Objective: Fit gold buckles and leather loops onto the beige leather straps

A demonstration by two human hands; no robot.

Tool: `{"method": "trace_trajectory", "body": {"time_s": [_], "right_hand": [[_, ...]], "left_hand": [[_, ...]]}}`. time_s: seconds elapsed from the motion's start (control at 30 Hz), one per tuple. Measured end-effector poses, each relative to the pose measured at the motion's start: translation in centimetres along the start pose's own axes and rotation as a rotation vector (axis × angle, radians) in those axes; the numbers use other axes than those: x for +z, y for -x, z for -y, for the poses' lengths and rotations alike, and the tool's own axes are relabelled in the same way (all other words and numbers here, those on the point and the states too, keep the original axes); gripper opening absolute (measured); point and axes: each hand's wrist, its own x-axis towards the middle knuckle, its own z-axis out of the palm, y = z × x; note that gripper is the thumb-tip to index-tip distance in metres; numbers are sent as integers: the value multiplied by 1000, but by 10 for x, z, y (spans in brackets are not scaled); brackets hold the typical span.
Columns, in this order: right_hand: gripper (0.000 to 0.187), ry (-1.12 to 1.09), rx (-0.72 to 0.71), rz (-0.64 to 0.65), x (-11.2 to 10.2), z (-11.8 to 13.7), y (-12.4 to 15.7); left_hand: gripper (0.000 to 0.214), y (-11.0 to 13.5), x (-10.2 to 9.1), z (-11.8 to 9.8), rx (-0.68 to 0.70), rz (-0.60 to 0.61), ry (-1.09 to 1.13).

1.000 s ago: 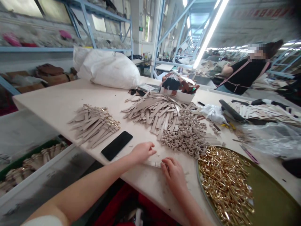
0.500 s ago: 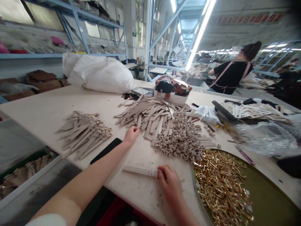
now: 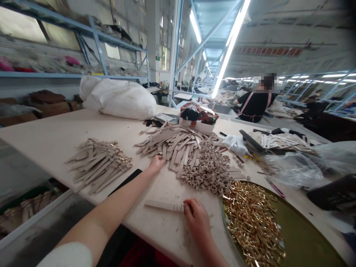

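Observation:
My right hand (image 3: 197, 214) is closed on one end of a flat beige strap (image 3: 162, 205), which lies across the table and points left. Small loops sit around the strap close to my fingers. My left hand (image 3: 156, 164) reaches forward to the near left edge of a heap of beige straps (image 3: 174, 142). Its fingers are pressed together, and what they pinch, if anything, is hidden. Right of that heap lies a pile of small beige loops (image 3: 207, 168). Gold-coloured metal buckle pieces (image 3: 250, 218) fill part of a round green tray (image 3: 303, 237).
Straps with gold hardware (image 3: 101, 163) are stacked at left, beside a dark flat object (image 3: 126, 180). Behind stand a white sack (image 3: 119, 98) and a box of scraps (image 3: 196, 124). Pink-handled scissors (image 3: 275, 187) lie right. A person (image 3: 254, 104) works farther back.
The whole view has shifted slightly. My left hand stays by the strap heap with its fingers together. My right hand keeps hold of the same strap.

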Motion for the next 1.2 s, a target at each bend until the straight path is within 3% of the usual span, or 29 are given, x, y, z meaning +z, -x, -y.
{"method": "trace_trajectory", "body": {"time_s": [0.17, 0.27, 0.33, 0.4, 0.5, 0.6, 0.7, 0.83, 0.93, 1.07, 1.13, 1.2], "right_hand": [[18, -31, 39, 18, 3, -7, -4], [19, -56, 67, 2, 4, -9, -5], [18, -92, 94, -8, 5, -10, -5], [19, -146, 150, -55, 5, -11, -5], [28, -142, 149, -198, 3, -8, -1], [35, -29, -84, -258, -5, 6, 7], [22, 28, -317, -241, -16, 31, 16], [17, 34, -389, -214, -29, 58, 27], [24, 23, -424, -182, -33, 68, 37], [32, 14, -409, -264, -36, 73, 45], [27, 21, -369, -277, -40, 70, 41], [22, 61, -299, -263, -45, 58, 30]], "left_hand": [[30, -15, 10, -10, -110, 5, 82], [31, -13, 9, -20, -73, 5, 111], [34, 1, 3, -28, -4, 26, 125], [33, 27, -5, -35, 84, 73, 136], [23, 87, -19, -38, 245, 162, 109], [35, 149, -27, -30, 677, 331, -103], [38, 190, -30, -17, 825, 417, -258], [33, 207, -39, -9, 897, 354, -378], [32, 213, -51, -15, 1071, 245, -499], [27, 229, -72, -29, 1302, 116, -529], [22, 239, -84, -36, 1311, 47, -461], [15, 247, -96, -43, 1226, -21, -325]]}}
